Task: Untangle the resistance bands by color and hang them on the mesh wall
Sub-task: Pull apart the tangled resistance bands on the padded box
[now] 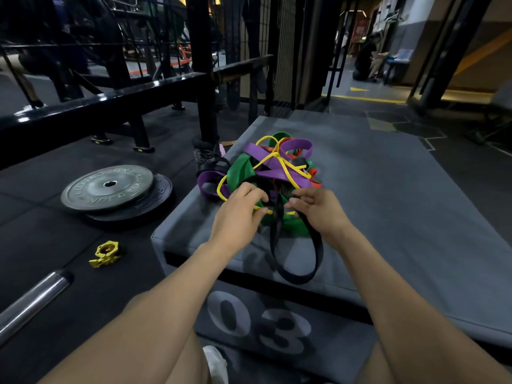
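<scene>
On top of the grey padded box (388,206) sits the tangle, and we can see both hands buried in its near edge. It's a knot of flat rubbery loops: a wide green band (241,169), a purple band (273,164) folded across the top, thin yellow band (288,166) snaking over everything like cord, bits of red band (311,173) poking out on the far side. A black band (297,274) trails out of the heap towards us in a long, limp loop on the box's matte surface.

Our left hand (238,210) has its fingers curled in, pinching the yellow band at the near edge of the pile. Our right hand (318,207) mirrors it, fingers curled round the black band where it leaves the knot. The two hands sit close, nearly touching.

Big pale "03" numerals (257,325) mark the box's front face. Off to the left, on dark rubber flooring, lie two stacked round weight plates (110,189) with raised lettering, a yellow plastic collar clamp (106,253), and the shiny metal end of a barbell (33,299). Further back, a black mesh wall (282,45) stands upright behind the box, beside heavy black steel frames.
</scene>
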`<state>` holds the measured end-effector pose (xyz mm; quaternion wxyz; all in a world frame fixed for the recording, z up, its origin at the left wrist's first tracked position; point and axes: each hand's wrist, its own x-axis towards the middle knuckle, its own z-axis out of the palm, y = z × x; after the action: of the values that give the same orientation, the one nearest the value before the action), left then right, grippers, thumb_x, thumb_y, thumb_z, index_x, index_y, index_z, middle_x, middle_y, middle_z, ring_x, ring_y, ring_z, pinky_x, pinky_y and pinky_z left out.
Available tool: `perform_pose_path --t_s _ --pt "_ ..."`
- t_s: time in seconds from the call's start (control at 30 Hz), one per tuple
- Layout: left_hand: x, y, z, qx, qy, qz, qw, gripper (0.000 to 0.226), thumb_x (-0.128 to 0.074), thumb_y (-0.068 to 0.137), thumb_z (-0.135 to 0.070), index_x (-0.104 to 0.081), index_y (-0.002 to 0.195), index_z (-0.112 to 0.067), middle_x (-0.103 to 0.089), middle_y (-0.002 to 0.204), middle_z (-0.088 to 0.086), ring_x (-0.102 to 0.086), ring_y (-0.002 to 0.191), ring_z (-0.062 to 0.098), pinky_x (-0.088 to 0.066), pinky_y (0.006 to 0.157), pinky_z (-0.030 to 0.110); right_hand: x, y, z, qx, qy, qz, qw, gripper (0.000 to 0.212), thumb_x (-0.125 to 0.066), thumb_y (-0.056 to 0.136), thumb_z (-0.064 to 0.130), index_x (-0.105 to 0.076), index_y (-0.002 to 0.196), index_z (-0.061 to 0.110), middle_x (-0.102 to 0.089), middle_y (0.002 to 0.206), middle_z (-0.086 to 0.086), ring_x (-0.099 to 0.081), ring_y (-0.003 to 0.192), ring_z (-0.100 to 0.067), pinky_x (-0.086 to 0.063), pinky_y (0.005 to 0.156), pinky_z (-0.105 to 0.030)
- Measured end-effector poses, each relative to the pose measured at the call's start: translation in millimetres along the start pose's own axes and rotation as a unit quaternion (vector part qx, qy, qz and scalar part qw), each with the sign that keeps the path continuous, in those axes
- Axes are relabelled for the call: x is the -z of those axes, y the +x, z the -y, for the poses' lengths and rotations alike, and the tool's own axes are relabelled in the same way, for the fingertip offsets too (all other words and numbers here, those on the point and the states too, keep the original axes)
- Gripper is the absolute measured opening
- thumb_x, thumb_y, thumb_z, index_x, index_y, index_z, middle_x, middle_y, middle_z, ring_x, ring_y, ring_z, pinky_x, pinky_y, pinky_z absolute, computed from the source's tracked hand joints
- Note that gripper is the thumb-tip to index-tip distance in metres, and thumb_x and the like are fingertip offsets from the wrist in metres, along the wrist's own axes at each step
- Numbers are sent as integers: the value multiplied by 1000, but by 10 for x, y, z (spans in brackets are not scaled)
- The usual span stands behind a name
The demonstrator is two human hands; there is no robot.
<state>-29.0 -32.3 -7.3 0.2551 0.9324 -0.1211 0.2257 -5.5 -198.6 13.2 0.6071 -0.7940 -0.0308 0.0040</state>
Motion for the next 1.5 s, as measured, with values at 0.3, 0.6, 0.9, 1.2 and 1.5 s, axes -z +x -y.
perform_pose_path --t_s 0.3,0.6,0.9,1.2,1.5 --pt "-267 -3 -124 4 95 61 994 37 -45 94 -31 -42 131 -24 -48 129 -4 -43 123 18 -31 100 32 95 59 -181 19 -277 -106 955 36 -53 84 0 -61 118 9 -61 116 -17 -56 110 -36 -44 88 -34" --pt "-160 3 76 67 21 84 994 31 -65 82 -31 -57 110 -21 -53 105 -3 -55 102 21 -47 85 39 -226 -23 -78 119 -319 -6 940 21 -62 86 20 -63 98 2 -63 95 -14 -60 89 -29 -48 82 -36" --pt "-15 18 267 276 -226 30 934 45 -50 91 -44 -64 81 -3 -67 79 8 -60 78 22 -45 76 34 -401 -64 -51 153 -298 189 923 49 -58 88 15 -47 136 19 -55 136 1 -49 127 -16 -29 101 -14" --pt "24 48 426 399 -438 -35 805 14 -58 88 -23 -59 76 -16 -62 72 3 -61 75 22 -55 79 39 -498 35 -87 107 -296 95 944 28 -63 85 13 -58 113 13 -59 88 -1 -57 83 -19 -46 79 -28" --pt "328 -229 582 406 -170 86 894 51 -52 85 -56 -58 87 -6 -65 82 12 -63 75 26 -51 65 33 -525 76 60 161 -190 -110 962 7 -65 85 17 -69 87 12 -63 76 3 -57 74 -13 -44 71 -26"
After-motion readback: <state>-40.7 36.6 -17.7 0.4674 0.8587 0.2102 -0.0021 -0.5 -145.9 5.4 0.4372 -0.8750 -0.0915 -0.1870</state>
